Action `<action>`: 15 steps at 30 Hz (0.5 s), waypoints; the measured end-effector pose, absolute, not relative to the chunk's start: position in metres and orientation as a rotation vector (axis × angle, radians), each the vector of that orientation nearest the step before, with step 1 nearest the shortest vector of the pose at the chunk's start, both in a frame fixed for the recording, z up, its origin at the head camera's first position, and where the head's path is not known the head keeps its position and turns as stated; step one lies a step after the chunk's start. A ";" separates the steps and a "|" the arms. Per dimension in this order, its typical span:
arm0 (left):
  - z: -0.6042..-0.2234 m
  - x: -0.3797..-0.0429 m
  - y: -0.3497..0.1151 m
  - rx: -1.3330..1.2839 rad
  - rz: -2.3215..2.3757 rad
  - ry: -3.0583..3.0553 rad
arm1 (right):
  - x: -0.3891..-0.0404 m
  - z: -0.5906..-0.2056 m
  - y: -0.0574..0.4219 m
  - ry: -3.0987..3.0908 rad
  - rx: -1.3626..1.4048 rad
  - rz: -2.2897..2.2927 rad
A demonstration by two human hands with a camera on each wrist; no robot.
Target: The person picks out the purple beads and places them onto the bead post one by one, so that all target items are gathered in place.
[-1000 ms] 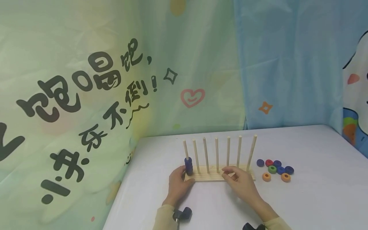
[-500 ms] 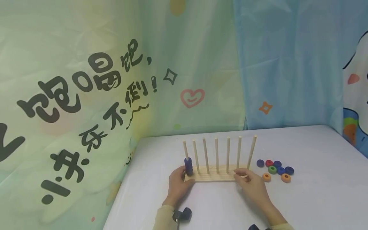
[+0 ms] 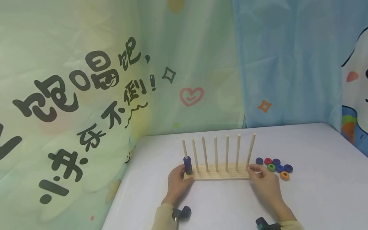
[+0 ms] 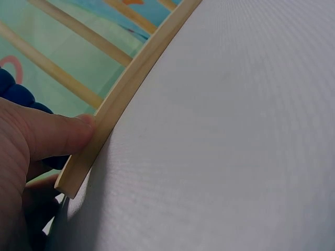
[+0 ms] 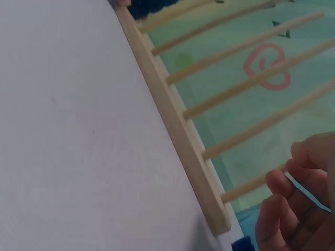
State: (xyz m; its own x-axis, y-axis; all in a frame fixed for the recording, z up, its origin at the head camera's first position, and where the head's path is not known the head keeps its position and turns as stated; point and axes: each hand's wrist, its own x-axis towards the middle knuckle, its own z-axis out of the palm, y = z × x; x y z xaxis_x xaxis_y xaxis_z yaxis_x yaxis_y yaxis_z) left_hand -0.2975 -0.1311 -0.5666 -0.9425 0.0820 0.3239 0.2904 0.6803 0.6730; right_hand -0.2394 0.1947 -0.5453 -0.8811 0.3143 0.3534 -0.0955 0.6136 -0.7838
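Observation:
A wooden rack [image 3: 218,175] with a flat base and several upright pegs stands on the white table. Dark blue rings [image 3: 187,165] are stacked on its leftmost peg. My left hand [image 3: 176,184] grips the left end of the base, its thumb [image 4: 65,133] pressed along the front edge. At the other end, my right hand [image 3: 266,184] is beside the rightmost peg [image 3: 250,150], fingers loosely bent. In the right wrist view its fingertips [image 5: 280,183] overlap that peg, and no ring shows between them.
Loose rings lie right of the rack: a red ring [image 3: 268,161], a green ring [image 3: 271,167], an orange ring [image 3: 284,175] and several blue ones, including one blue ring [image 3: 288,168] at the far right. Printed curtains [image 3: 201,64] hang behind the table [image 3: 218,207].
My right hand has moved right along the rack from the middle pegs to its right end, and now hides one orange ring. My left hand keeps its grip on the base.

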 end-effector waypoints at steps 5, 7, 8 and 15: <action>-0.571 -0.298 -0.131 -0.297 -1.126 -2.634 | -0.238 -0.546 0.205 -2.317 -0.299 1.171; -0.573 -0.297 -0.131 -0.289 -1.135 -2.642 | -0.238 -0.547 0.209 -2.295 -0.332 1.163; -0.573 -0.297 -0.131 -0.285 -1.141 -2.644 | -0.238 -0.548 0.212 -2.287 -0.341 1.155; -0.569 -0.296 -0.130 -0.256 -1.126 -2.656 | -0.241 -0.547 0.231 -2.223 -0.388 1.142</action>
State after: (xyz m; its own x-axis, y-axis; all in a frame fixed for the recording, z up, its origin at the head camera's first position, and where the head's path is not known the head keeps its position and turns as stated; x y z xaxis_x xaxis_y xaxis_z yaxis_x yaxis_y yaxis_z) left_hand -0.2965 -0.1304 -0.5686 -0.9547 0.0653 0.2905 0.2541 0.6869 0.6808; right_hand -0.2415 0.2305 -0.5472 -0.7756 0.5049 0.3788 -0.0140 0.5862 -0.8100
